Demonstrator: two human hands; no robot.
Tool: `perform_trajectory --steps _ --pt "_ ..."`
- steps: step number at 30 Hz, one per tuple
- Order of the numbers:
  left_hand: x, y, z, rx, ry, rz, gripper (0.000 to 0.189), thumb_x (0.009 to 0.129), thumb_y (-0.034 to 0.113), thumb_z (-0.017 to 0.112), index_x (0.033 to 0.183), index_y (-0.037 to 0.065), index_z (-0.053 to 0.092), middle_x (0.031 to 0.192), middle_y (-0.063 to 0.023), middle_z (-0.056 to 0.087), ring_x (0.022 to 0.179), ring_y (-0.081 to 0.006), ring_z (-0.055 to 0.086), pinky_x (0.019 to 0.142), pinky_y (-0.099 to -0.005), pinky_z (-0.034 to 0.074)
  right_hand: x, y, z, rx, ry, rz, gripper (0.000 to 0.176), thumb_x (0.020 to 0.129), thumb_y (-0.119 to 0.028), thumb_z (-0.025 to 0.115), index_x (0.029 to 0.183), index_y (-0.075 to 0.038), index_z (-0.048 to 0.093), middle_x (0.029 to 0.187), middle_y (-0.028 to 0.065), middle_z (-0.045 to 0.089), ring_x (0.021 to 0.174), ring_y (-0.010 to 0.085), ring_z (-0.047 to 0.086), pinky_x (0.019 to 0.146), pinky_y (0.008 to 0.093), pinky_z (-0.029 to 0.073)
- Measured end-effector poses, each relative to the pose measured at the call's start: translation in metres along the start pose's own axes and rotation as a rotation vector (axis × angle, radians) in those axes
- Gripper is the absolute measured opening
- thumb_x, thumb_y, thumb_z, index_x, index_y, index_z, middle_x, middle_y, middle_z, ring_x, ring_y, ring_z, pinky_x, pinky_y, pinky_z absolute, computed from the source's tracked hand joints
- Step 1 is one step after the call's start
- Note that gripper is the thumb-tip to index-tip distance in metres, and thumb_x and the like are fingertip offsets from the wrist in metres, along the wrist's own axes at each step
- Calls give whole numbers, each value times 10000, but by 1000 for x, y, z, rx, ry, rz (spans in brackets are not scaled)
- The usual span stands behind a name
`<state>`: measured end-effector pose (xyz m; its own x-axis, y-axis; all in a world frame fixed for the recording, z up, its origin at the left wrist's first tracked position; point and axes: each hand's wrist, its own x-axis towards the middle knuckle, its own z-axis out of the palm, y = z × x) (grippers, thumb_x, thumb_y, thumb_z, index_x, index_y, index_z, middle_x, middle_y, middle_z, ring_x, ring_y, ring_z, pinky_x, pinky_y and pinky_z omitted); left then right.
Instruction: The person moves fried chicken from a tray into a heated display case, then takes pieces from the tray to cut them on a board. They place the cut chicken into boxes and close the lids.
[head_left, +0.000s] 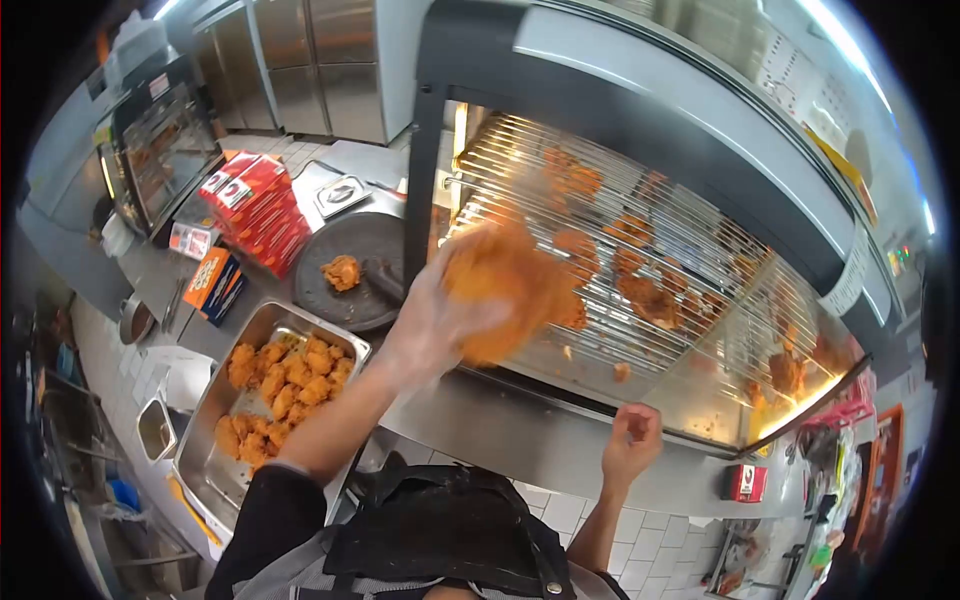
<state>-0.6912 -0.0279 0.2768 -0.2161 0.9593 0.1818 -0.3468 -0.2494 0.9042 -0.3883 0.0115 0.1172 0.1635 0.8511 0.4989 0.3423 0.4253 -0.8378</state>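
Note:
In a thin clear glove, my left hand is closed on a large piece of fried chicken, both smeared by motion. It is at the open front of a lit food warmer. Wire racks inside hold several browned chicken pieces. My right hand is bare, its fingers curled closed with nothing visible in them, near the warmer's lower front edge. Left of my left forearm, a steel tray holds many smaller fried chicken pieces.
A round dark pan with one chicken piece sits on the counter behind the tray. Stacked red boxes and an orange-and-blue box stand farther left. A small red box is on the right counter end.

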Motion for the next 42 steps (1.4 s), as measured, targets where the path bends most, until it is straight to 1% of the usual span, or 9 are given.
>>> perform_trajectory --steps 3,11,13,15,17,35,40,41,42 --pt "67 -5 34 -318 -35 169 760 762 24 815 1383 48 378 1232 -83 547 1121 -194 568 1008 -351 475 -11 7 -19 93 56 46 85 852 5 662 902 -48 619 794 30 633 680 93 596 640 229 478" --pt "150 11 29 249 60 193 713 813 129 800 1356 -36 368 1187 -188 623 1020 -194 640 931 -324 521 -61 51 -67 -8 207 388 80 867 -4 656 896 -49 596 743 27 611 626 95 576 580 223 459" --pt "175 14 21 527 23 214 642 836 172 785 1340 -13 433 1239 -169 616 1058 -201 624 922 -339 516 -61 44 -72 -33 201 447 72 858 -7 662 880 -48 607 773 42 631 648 114 606 598 242 487" --pt "215 11 -9 2030 25 522 524 875 288 730 1284 32 524 1207 -129 630 1076 -227 611 916 -378 506 -57 40 -75 -45 177 469 71 859 -7 662 884 -45 608 777 45 632 657 116 609 601 242 487" --pt "282 -3 -42 1370 166 334 444 913 323 642 1271 74 556 1230 -131 624 1114 -276 601 923 -419 497 -55 41 -74 -54 159 481 70 860 -7 661 888 -43 609 780 47 634 666 118 612 603 242 488" --pt "270 18 -6 2547 87 467 430 1003 396 433 1285 117 598 1286 -162 607 1159 -328 595 1006 -437 465 -61 42 -83 -37 128 572 73 878 -27 649 930 -24 599 725 37 614 628 93 577 588 220 467" --pt "198 45 44 2144 -120 297 603 981 566 383 1336 106 546 1254 -176 619 1113 -352 610 992 -463 470 -47 35 -57 -3 -30 487 80 876 -38 655 942 -38 612 721 55 634 638 110 598 586 225 451" --pt "165 40 61 1957 47 4 589 969 483 459 1370 53 506 1273 -187 600 1139 -355 592 1007 -459 459 -46 34 -49 5 -91 446 85 876 -34 653 949 -35 609 724 55 630 641 110 595 588 225 453" --pt "139 2 34 1977 221 1108 368 890 337 610 1101 36 629 1045 -127 679 1017 -248 653 864 -385 515 -46 33 -40 23 -173 428 85 876 -34 653 949 -35 609 724 55 630 641 110 595 588 225 453"
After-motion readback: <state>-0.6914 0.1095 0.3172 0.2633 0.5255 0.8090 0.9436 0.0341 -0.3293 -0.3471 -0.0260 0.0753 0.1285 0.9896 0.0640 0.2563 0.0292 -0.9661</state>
